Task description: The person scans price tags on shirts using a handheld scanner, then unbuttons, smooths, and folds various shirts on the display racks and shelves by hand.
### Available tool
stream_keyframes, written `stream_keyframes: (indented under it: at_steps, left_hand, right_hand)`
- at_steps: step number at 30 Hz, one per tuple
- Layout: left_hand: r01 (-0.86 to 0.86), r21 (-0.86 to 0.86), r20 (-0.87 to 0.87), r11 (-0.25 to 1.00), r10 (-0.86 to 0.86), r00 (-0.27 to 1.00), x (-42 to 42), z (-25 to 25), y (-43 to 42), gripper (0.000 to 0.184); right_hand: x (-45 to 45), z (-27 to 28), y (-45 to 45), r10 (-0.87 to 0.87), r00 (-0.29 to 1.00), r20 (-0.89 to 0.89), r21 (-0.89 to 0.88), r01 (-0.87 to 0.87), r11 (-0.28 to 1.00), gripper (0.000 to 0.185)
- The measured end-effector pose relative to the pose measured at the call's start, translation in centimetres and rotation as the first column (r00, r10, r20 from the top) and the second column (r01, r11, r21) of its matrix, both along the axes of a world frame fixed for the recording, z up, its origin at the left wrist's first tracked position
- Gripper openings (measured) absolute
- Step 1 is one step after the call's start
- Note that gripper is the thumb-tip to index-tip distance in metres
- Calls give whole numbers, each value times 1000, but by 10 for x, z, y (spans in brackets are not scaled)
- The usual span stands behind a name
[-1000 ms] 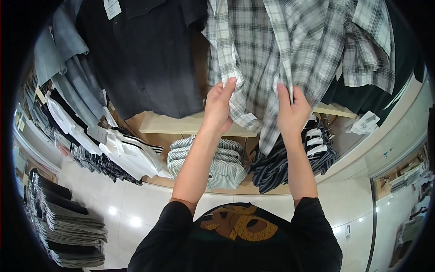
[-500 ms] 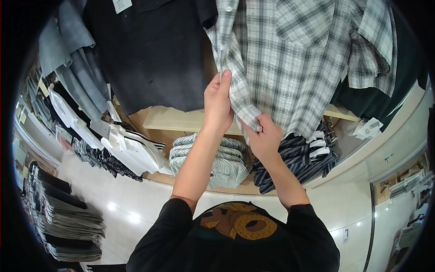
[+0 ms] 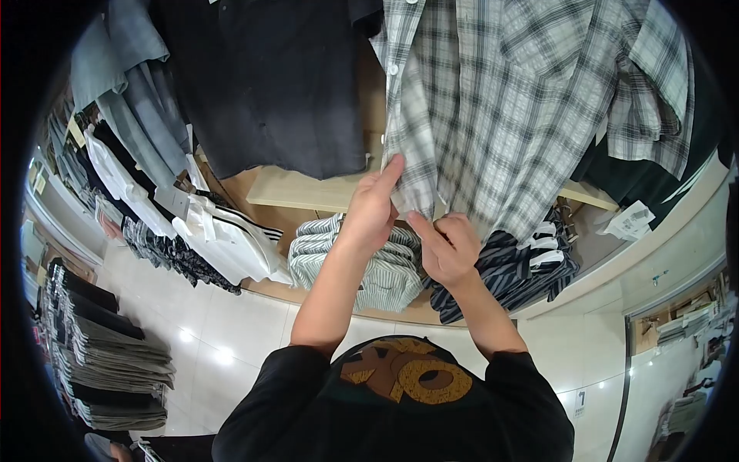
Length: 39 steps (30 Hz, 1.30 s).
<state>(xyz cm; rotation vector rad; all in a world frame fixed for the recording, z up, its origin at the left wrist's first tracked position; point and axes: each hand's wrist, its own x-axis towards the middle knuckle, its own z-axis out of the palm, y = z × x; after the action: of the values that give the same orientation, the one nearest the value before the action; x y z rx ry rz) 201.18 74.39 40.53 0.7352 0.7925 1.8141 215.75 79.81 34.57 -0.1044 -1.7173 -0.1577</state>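
A grey-and-white plaid shirt [image 3: 508, 131] with short sleeves hangs in front of me, its front hanging apart. My left hand [image 3: 372, 206] pinches the edge of its left-hand front panel, below a white button. Close by on the right, my right hand [image 3: 448, 245] has its fingers curled on the bottom hem of the same panel. Both hands are at about the same height, a little apart. Left of the plaid shirt hangs a dark shirt [image 3: 269, 92], which neither hand touches.
A pale wooden shelf [image 3: 296, 190] runs behind the hands. Below hang green-striped shirts [image 3: 366, 269] and dark striped shirts [image 3: 508, 269]. White garments [image 3: 223, 239] hang to the left. Stacked folded trousers [image 3: 115, 354] stand at lower left. A white tag [image 3: 631, 221] is at right.
My left hand has moved down along the panel edge, and my right hand has shifted slightly down. The panel now hangs straighter, with its button edge turned into view.
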Motion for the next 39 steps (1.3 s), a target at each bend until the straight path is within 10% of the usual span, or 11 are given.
stream_keyframes:
  at_steps: [6, 18, 27, 29, 32, 34, 36, 37, 39]
  left_hand:
    - [-33, -28, -424, 999, 18, 905, -2, 3, -14, 17]
    - [154, 51, -191, 987, -142, 971, -13, -6, -22, 15]
    - [-3, 89, -342, 996, 34, 939, 15, -24, -17, 27]
    - [-64, 118, -496, 991, 115, 860, 21, -40, -10, 30]
    - [-177, 164, -705, 970, 241, 667, 33, -40, -5, 42]
    - [-176, -23, -728, 984, 104, 677, 37, -38, -4, 41]
    - [-229, 13, -795, 973, 149, 588, 46, -30, -12, 45]
    - [-273, 54, -851, 960, 187, 490, 49, -27, -14, 49]
    - [-340, 319, -880, 885, 410, 241, 54, -31, -7, 46]
  right_hand:
    - [6, 1, 10, 4, 990, 143, 47, -11, 999, 37]
    - [22, -5, 13, 7, 999, 34, 13, -8, 1000, 36]
    - [24, -31, 7, 56, 995, -81, -533, -91, 841, 7]
    - [25, -39, 13, 218, 964, -154, -906, -226, 358, 21]
    - [20, -40, 9, 307, 888, -342, -916, -389, 103, 31]
    - [18, -46, 8, 336, 870, -361, -901, -419, 117, 30]
    - [16, -47, 0, 245, 963, -113, -900, -203, 385, 25]
    - [20, -47, 3, 110, 991, 78, -650, -33, 760, 19]
    - [29, -37, 0, 34, 987, 159, -550, 60, 833, 34]
